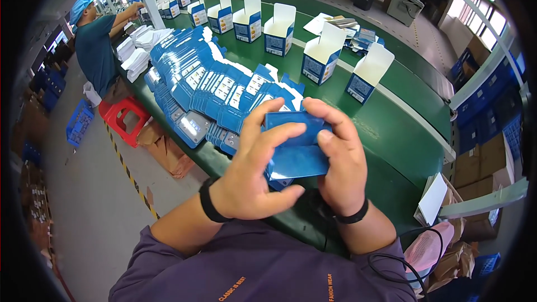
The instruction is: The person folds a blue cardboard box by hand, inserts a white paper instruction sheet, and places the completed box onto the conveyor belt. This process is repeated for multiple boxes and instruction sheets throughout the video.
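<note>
Between my hands, just above the near edge of the green belt, is a blue cardboard carton (296, 161) with glossy sides. My right hand (344, 165) grips its right side, thumb in front and fingers over the top edge. My left hand (251, 170) closes on the left side; its index finger lies across the upper face and its thumb sticks out below. Right behind the carton spreads a heap of flat blue carton blanks (215, 92) with white printed panels. The carton's back and underside are hidden.
Several open blue cartons with raised white flaps (279, 30) stand in a row along the green belt (386, 139). Folded papers and packets (355, 33) lie beyond. A co-worker (95, 44) stands at far left, near a red stool (123, 117). White sheets (430, 198) lean at right.
</note>
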Motion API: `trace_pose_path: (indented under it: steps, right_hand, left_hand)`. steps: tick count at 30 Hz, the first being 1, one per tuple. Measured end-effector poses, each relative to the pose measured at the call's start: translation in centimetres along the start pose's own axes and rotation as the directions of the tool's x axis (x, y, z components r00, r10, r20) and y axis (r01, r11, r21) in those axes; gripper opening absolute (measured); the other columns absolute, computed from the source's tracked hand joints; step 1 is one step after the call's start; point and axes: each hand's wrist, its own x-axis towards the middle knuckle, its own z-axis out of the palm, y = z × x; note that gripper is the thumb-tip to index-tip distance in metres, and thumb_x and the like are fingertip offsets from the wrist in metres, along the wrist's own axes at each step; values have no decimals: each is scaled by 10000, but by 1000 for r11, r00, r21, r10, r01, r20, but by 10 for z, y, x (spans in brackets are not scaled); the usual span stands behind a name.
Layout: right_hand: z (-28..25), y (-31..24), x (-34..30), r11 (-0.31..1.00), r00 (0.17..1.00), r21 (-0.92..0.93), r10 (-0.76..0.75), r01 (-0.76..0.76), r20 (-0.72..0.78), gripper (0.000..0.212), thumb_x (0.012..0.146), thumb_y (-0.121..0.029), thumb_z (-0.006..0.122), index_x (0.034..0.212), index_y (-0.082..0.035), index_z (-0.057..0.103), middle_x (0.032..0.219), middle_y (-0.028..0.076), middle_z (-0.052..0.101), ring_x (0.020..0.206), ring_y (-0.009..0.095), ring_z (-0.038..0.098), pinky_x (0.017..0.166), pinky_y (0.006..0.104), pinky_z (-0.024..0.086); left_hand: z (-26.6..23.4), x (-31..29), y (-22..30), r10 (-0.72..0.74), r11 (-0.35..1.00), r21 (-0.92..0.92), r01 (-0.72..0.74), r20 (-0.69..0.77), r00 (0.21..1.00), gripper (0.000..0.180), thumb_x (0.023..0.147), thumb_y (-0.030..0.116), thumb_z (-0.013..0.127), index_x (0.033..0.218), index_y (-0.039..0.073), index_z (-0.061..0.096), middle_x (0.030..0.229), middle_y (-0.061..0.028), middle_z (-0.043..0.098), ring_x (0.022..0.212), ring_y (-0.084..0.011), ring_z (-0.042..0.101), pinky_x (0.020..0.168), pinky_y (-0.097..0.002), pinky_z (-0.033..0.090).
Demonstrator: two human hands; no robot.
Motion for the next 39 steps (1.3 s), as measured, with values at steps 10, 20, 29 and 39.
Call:
trace_pose_path:
  steps: [10, 20, 29, 39]
  right_hand:
    - [-37, -18, 14, 586, 926, -723, -151, 365, 345, 406, 943, -40, 629, 1347, -7, 604, 1102, 140, 597, 979, 258, 592, 961, 353, 479]
    - [-275, 12, 50, 216, 660, -821, -504, -529, -558, 411, 978, -235, 593, 1312, 3, 627, 1061, 208, 738, 935, 355, 691, 892, 438, 525]
    - [-210, 13, 60, 220, 681, -885, -572, -409, -457, 474, 958, -258, 680, 1360, -20, 602, 1143, 187, 680, 1017, 337, 662, 937, 421, 520]
    - [-104, 95, 26, 136, 991, -989, 103, 66, 80, 557, 921, -229, 705, 1397, 21, 560, 1345, 276, 621, 1294, 413, 567, 1097, 479, 443]
  left_hand:
    - [-5, -10, -38, -629, -123, -856, 502, 458, 628, 587, 1083, 486, 408, 1466, 44, 466, 1466, -169, 501, 1316, -310, 550, 1088, -441, 473]
    - [1, -53, -67, -454, 891, 99, 444, 170, 874, 645, 898, 240, 773, 1437, 52, 474, 1505, -226, 442, 1448, -423, 397, 1164, -517, 354]
    - [40, -43, -70, -365, 783, 612, 114, 303, 880, 895, 748, 283, 895, 1489, 59, 445, 1590, -320, 279, 1509, -519, 219, 1231, -577, 207]
    - [63, -65, -83, -437, 709, 691, 143, 271, 857, 1059, 690, 327, 937, 1544, 51, 375, 1614, -342, 225, 1513, -517, 221, 1231, -586, 210]
